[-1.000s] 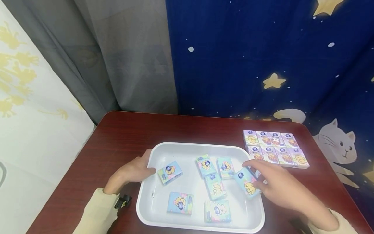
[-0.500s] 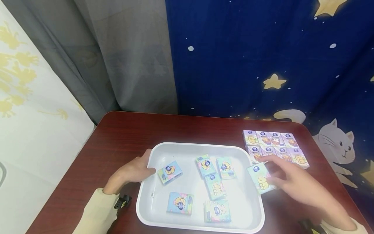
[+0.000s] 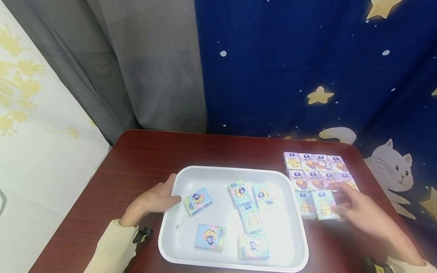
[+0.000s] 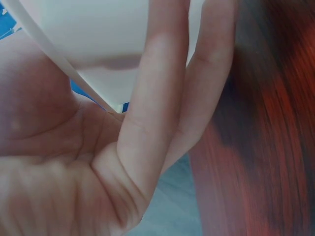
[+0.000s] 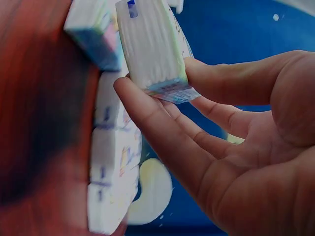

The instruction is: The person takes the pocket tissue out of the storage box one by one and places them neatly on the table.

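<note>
My left hand (image 3: 155, 199) grips the left rim of a white tray (image 3: 276, 263), thumb over the edge; in the left wrist view its fingers (image 4: 152, 108) lie along the tray's outer wall (image 4: 98, 54). Inside the tray lie several blue pocket tissue packs, one (image 3: 198, 201) near my left thumb. Right of the tray, my right hand (image 3: 362, 208) pinches a blue tissue pack (image 3: 322, 204) between thumb and fingers. It is beside another blue pack (image 3: 305, 205), just in front of the purple packs. The right wrist view shows folded tissues through the held pack's (image 5: 150, 44) clear side.
Two rows of purple tissue packs (image 3: 314, 180) lie side by side at the table's right. The dark red wooden table (image 3: 218, 148) ends at a grey curtain (image 3: 164, 76) and a blue starry curtain (image 3: 290, 68).
My right hand has carried the blue tissue pack rightward, out over the tray's right rim to beside another blue pack. My left hand and the tray have stayed in place.
</note>
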Tool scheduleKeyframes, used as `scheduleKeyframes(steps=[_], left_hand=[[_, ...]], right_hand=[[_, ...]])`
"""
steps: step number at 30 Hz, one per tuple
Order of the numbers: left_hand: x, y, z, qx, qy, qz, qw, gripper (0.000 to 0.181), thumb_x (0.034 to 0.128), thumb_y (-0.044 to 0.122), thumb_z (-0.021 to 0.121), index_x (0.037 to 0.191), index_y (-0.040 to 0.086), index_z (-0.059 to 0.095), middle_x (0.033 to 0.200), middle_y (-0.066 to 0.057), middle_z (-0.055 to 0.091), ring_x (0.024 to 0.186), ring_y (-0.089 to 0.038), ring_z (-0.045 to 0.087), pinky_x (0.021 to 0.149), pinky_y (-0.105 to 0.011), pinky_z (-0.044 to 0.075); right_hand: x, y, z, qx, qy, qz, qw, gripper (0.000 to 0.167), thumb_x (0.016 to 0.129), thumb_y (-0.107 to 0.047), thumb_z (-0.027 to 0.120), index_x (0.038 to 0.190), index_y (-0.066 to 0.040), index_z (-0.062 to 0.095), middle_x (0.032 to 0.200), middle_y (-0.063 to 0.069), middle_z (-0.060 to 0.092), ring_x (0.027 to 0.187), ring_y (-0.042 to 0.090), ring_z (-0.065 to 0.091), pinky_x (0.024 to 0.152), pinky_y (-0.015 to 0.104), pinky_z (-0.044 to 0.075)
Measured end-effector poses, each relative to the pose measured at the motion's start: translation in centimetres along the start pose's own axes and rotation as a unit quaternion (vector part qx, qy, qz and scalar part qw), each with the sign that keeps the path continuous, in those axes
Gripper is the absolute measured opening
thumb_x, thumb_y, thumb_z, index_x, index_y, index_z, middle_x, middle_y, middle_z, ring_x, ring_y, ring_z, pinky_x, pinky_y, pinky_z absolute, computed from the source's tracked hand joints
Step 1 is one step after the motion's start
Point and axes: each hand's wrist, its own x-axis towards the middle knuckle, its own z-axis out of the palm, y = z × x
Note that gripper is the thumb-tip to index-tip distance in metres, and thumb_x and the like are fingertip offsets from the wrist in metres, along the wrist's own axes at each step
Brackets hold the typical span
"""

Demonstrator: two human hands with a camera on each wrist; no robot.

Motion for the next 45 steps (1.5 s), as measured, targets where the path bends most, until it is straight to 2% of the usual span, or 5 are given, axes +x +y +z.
scheduleKeyframes(steps=[10,16,25,36,45], left_hand=[[0.0,0.0,0.0,0.002,-0.001,-0.003,1.0000,0.068,0.0961,0.001,0.066,0.154,-0.002,0.031,0.108,-0.019,0.069,0.077,-0.027,0.077,0.062,-0.046,0.067],[0.0,0.1,0.0,0.006,0.002,-0.014,0.9999,0.067,0.0971,0.002,0.066,0.155,-0.001,0.032,0.108,-0.019,0.069,0.077,-0.026,0.077,0.063,-0.045,0.067],[0.1,-0.1,0.1,0.006,-0.001,-0.015,0.9999,0.066,0.0968,0.000,0.065,0.154,-0.001,0.032,0.110,-0.020,0.069,0.078,-0.026,0.078,0.062,-0.045,0.067],[0.0,0.0,0.1,0.002,-0.005,-0.006,1.0000,0.067,0.0969,0.001,0.065,0.154,-0.003,0.031,0.108,-0.019,0.070,0.078,-0.027,0.078,0.062,-0.046,0.067],[0.0,0.0,0.0,0.008,-0.006,-0.011,0.9999,0.066,0.0978,0.002,0.065,0.155,-0.002,0.031,0.109,-0.019,0.070,0.077,-0.026,0.078,0.062,-0.045,0.067]], right_hand=[[0.4,2.4,0.5,0.026,-0.003,0.020,0.9995,0.053,0.100,0.003,0.070,0.148,0.008,0.047,0.122,0.033,0.066,0.100,0.032,0.069,0.069,0.031,0.059],[1.0,2.6,1.1,-0.008,-0.004,0.032,0.9994,0.052,0.098,0.000,0.072,0.144,0.007,0.049,0.119,0.031,0.067,0.096,0.031,0.069,0.069,0.033,0.058],[1.4,2.7,1.7,-0.050,0.001,0.043,0.9978,0.056,0.097,-0.002,0.076,0.143,0.013,0.049,0.113,0.031,0.069,0.093,0.032,0.070,0.069,0.040,0.060],[1.8,2.7,1.9,-0.060,0.005,0.063,0.9962,0.063,0.096,-0.004,0.077,0.146,0.016,0.043,0.114,0.035,0.068,0.093,0.035,0.072,0.072,0.042,0.062],[2.1,2.5,1.8,-0.072,0.000,0.068,0.9951,0.058,0.096,-0.005,0.077,0.140,0.019,0.050,0.109,0.030,0.071,0.087,0.028,0.070,0.071,0.041,0.061]])
